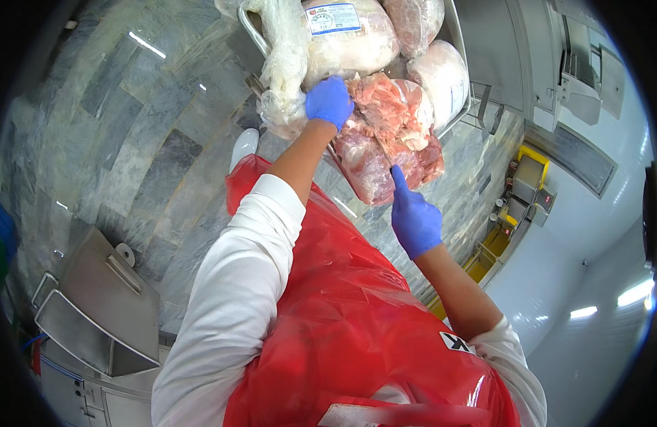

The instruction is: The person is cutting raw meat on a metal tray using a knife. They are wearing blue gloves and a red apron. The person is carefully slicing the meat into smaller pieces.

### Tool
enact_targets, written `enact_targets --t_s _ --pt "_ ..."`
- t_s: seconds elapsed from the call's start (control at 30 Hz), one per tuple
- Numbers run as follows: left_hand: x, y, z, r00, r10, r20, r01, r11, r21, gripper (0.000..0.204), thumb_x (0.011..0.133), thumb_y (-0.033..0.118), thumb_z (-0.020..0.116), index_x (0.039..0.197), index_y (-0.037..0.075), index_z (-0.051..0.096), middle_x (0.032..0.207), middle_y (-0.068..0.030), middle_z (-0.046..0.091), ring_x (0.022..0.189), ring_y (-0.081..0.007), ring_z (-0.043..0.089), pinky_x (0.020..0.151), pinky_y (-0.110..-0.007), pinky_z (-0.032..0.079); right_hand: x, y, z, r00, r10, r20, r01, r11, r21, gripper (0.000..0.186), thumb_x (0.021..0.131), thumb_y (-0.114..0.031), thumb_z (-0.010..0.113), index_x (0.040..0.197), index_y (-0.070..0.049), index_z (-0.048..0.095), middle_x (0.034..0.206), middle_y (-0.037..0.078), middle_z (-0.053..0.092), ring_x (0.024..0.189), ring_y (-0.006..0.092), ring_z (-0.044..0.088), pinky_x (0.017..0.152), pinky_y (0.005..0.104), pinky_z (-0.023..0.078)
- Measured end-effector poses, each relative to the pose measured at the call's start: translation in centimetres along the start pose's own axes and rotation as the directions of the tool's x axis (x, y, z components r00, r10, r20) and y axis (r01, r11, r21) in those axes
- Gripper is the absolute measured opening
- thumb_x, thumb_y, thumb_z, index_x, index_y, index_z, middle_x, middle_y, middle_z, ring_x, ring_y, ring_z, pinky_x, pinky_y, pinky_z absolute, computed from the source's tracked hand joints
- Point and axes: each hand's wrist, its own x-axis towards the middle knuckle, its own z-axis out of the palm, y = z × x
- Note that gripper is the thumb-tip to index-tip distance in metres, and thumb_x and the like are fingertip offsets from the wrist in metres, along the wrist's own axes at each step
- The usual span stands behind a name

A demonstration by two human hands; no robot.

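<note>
A large piece of raw pink meat (392, 114) lies at the near end of a metal tub (454, 32). My left hand (329, 103), in a blue glove, is closed at the meat's left edge, its fingertips hidden. In my right hand (417, 222), also gloved in blue, is a knife (382, 151). The index finger stretches along its thin blade, which meets the meat; the handle is hidden in the palm. Clear plastic wrap (282, 78) hangs over the tub's left side, beside my left hand. Behind the meat sits a plastic-wrapped block of meat (350, 46) with a label.
More wrapped meat (439, 75) fills the tub's right side. A steel bin (93, 306) stands at the lower left on the grey tiled floor (140, 160). Yellow-framed equipment (528, 167) lines the white wall at right. A red apron (328, 306) covers my front.
</note>
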Motion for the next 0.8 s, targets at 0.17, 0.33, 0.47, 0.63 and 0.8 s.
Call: enact_targets --t_s 0.17,0.33,0.47,0.63,0.8 --pt "0.3 0.1 0.1 1.0 -0.018 0.006 0.018 1.0 0.004 0.032 0.085 0.025 0.075 0.11 0.006 0.071 0.111 -0.0224 0.076 0.103 -0.0407 0.075 0.089 -0.052 0.06 -1.7 -2.0 -8.2 0.981 -0.018 0.193 0.034 0.996 -0.081 0.071 0.094 -0.009 0.055 0.163 -0.007 0.037 0.086 0.019 0.076 0.076 0.0369 0.077 0.066 0.0509 0.061" --pt "0.2 -0.5 0.9 0.999 0.019 -0.033 -0.02 1.0 -0.02 0.033 0.084 0.025 0.075 0.11 0.005 0.071 0.108 -0.0225 0.076 0.1 -0.0415 0.075 0.088 -0.053 0.06 2.4 -3.6 -8.4 0.983 -0.113 0.144 0.136 0.978 -0.157 0.069 0.094 -0.009 0.055 0.16 0.0 0.038 0.089 0.019 0.077 0.079 0.0354 0.077 0.069 0.0499 0.061" --pt "0.7 -0.2 0.8 0.999 0.003 -0.042 -0.005 1.0 -0.028 0.031 0.085 0.025 0.075 0.108 0.004 0.07 0.104 -0.0226 0.076 0.097 -0.0422 0.075 0.087 -0.052 0.061 4.3 -3.2 -5.3 0.991 -0.102 0.084 0.114 0.983 -0.146 0.064 0.1 -0.012 0.051 0.163 -0.014 0.039 0.091 0.019 0.077 0.076 0.0378 0.076 0.068 0.0523 0.059" --pt "0.0 -0.1 0.4 0.999 -0.03 -0.03 0.027 0.996 -0.088 0.029 0.086 0.023 0.074 0.107 0.003 0.071 0.106 -0.0239 0.077 0.099 -0.0422 0.076 0.087 -0.051 0.061 2.1 0.0 -4.5 0.994 -0.065 0.089 0.075 0.99 -0.122 0.06 0.104 -0.019 0.053 0.162 -0.019 0.038 0.084 0.018 0.076 0.073 0.0383 0.075 0.065 0.0532 0.058" --pt "0.0 -0.1 0.3 0.998 -0.054 -0.029 0.05 0.992 -0.118 0.027 0.088 0.022 0.071 0.106 0.003 0.071 0.105 -0.0245 0.077 0.099 -0.0415 0.076 0.089 -0.051 0.061 -2.0 -0.2 -9.5 0.985 -0.055 0.166 0.091 0.972 -0.217 0.065 0.1 -0.015 0.057 0.162 -0.013 0.039 0.082 0.017 0.076 0.071 0.0358 0.075 0.065 0.0505 0.059"
